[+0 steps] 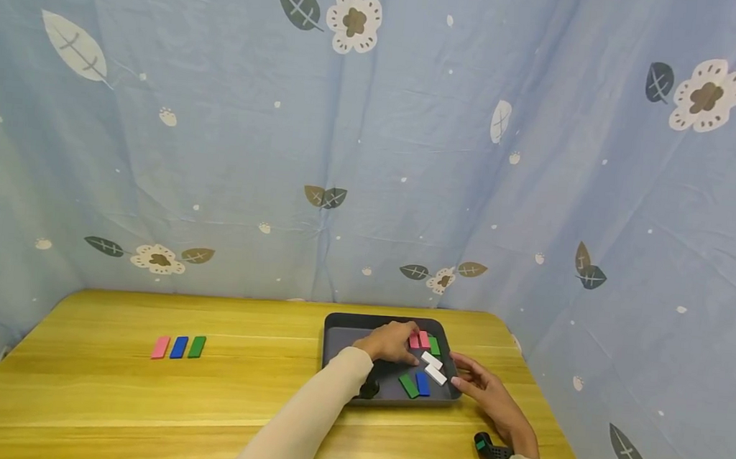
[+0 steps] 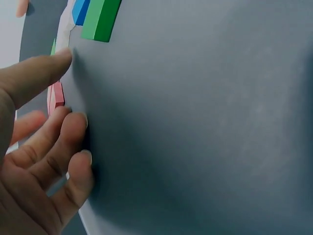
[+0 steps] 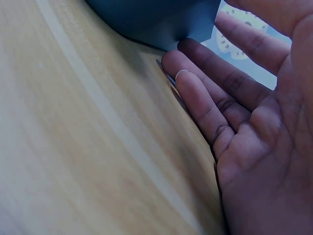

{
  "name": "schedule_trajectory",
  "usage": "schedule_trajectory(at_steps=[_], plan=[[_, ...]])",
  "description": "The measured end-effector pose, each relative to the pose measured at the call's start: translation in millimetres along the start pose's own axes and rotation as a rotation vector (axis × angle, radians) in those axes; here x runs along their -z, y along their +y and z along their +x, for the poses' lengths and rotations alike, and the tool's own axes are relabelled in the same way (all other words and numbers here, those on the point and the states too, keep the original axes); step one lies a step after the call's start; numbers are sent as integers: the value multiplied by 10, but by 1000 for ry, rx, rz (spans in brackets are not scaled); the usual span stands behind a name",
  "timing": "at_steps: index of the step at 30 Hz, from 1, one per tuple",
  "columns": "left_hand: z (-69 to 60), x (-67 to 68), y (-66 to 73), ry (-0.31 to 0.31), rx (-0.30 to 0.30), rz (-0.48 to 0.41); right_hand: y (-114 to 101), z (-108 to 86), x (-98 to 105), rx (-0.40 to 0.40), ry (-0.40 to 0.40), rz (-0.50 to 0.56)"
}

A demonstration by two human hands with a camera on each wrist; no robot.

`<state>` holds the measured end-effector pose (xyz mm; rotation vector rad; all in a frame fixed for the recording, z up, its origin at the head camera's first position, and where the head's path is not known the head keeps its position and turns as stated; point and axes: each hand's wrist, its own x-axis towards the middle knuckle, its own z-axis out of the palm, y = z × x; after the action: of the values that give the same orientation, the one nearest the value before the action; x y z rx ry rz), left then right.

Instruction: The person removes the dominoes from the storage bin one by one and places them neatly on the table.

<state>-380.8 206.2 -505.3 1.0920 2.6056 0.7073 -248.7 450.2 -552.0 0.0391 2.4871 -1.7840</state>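
Inside the dark grey tray point(image 1: 387, 404), the left hand point(image 1: 390, 342) reaches over the pink blocks point(image 1: 425, 340) at the back, its thumb and fingers apart; in the left wrist view that hand point(image 2: 44, 142) has its fingertips beside a pink block point(image 2: 58, 94). Whether it touches the block cannot be told. White blocks point(image 1: 436, 375), green blocks point(image 1: 409, 385) and a blue block point(image 1: 423, 384) lie nearby. The right hand point(image 1: 491, 394) rests at the tray's right side, fingers loosely extended; the right wrist view has this hand point(image 3: 244, 103) against the tray's outer wall point(image 3: 161, 19).
On the left of the wooden table point(image 1: 102, 396), a pink block point(image 1: 160, 347), a blue block point(image 1: 179, 347) and a green block point(image 1: 197, 346) lie in a row. A patterned curtain point(image 1: 232, 139) hangs behind the table and along its right side.
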Motion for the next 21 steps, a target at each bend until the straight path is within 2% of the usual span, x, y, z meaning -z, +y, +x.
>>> schedule_trajectory(at_steps=[5, 13, 21], plan=[[8, 1, -18, 29, 47, 48, -7, 4, -2, -2, 7, 7], [5, 9, -27, 30, 48, 23, -6, -2, -3, 11, -1, -13], [0, 25, -54, 33, 63, 11, -8, -5, 1, 13, -7, 23]])
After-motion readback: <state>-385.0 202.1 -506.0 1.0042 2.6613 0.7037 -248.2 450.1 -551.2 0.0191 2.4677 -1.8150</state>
